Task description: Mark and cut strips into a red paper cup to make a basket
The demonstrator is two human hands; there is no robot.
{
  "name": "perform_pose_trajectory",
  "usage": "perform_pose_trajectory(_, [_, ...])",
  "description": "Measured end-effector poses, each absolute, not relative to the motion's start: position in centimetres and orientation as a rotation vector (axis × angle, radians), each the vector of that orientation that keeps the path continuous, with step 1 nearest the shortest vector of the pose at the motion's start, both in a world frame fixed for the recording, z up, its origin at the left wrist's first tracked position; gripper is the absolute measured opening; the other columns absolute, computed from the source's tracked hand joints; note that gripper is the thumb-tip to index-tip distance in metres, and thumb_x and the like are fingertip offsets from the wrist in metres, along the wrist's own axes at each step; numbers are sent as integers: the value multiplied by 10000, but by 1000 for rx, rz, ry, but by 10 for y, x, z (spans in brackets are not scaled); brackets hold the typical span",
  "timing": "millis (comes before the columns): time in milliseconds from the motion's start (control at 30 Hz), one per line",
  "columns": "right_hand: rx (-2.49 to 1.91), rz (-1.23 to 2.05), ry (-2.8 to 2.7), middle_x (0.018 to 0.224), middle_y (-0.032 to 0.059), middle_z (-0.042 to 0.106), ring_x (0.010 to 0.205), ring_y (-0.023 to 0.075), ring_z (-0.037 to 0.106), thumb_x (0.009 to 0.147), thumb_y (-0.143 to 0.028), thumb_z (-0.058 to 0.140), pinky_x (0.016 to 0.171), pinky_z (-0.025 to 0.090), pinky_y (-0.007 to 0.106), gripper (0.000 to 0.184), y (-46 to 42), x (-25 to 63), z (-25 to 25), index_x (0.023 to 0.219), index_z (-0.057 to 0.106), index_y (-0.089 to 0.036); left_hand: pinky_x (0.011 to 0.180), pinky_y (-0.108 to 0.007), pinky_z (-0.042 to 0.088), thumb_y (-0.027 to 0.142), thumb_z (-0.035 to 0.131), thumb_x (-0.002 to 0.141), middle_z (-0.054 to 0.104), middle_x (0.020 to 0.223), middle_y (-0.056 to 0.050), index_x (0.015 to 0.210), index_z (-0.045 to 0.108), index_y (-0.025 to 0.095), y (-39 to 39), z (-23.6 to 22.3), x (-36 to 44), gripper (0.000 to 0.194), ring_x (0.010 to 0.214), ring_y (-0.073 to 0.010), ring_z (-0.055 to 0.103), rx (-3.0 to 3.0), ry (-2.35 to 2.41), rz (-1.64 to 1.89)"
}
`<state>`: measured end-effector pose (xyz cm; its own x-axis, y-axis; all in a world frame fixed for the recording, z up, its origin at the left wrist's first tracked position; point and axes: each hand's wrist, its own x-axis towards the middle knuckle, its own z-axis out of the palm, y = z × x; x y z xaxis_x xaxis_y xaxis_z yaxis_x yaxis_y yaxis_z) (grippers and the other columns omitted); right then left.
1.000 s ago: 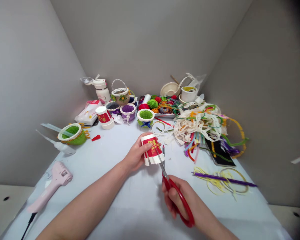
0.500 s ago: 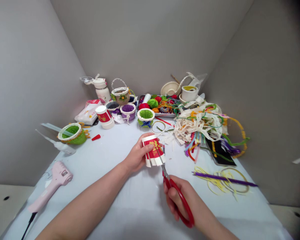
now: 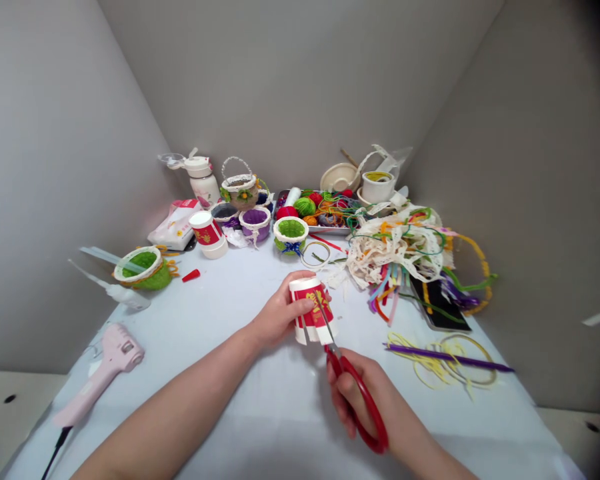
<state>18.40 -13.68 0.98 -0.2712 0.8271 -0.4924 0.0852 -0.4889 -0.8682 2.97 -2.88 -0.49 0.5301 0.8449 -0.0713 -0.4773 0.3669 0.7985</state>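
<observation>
My left hand (image 3: 280, 313) grips a red and white paper cup (image 3: 316, 313) with gold markings, its base up and its rim toward me. Slits run up from the rim, so the wall hangs in strips. In my right hand (image 3: 360, 390) is a pair of scissors (image 3: 373, 413) with red handles. One blade lies across the cup's outer face; the other is mostly hidden by the cup. My left thumb rests on the cup's front, and the fingers behind it are largely out of sight.
A pink glue gun (image 3: 103, 373) lies at the left, near a green woven basket (image 3: 153, 277) and a white-nozzled bottle (image 3: 127, 295). Upturned paper cups (image 3: 207, 233), small baskets (image 3: 291, 237) and a yarn tray (image 3: 330, 230) stand behind. Lace (image 3: 395, 247) and a purple pen (image 3: 445, 357) lie right.
The cup and my left hand have shifted slightly right and toward me. The scissors' blades have come closer together on the cup, while my right hand has barely moved.
</observation>
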Motion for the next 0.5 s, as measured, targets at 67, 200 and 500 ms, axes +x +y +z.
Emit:
perform_pose_trajectory(67, [-1453,1812,-1135,459,-70,467,330,57,381,521,-967,480,336,314,187,790,-136,184,9,740,449,-209,820,-403,548,273,809,716,686,1079,-96,1212,524,235,-29,-5,29,573,989,-263,675,811,527,898])
perform_pose_trajectory(200, [-1405,1783,-1158,494,-52,494,371,68,427,537,-958,491,363,366,196,792,-136,184,8,758,478,-197,816,-404,548,273,815,712,680,1089,-93,1189,537,238,-29,-6,29,553,986,-260,672,814,526,897])
perform_pose_trajectory(500, [-1447,1785,-1134,472,-54,499,345,64,419,543,-941,515,346,324,191,768,-135,185,12,740,473,-199,843,-413,540,259,824,705,669,1110,-86,1174,548,242,-30,-6,31,545,1014,-248,656,793,507,875])
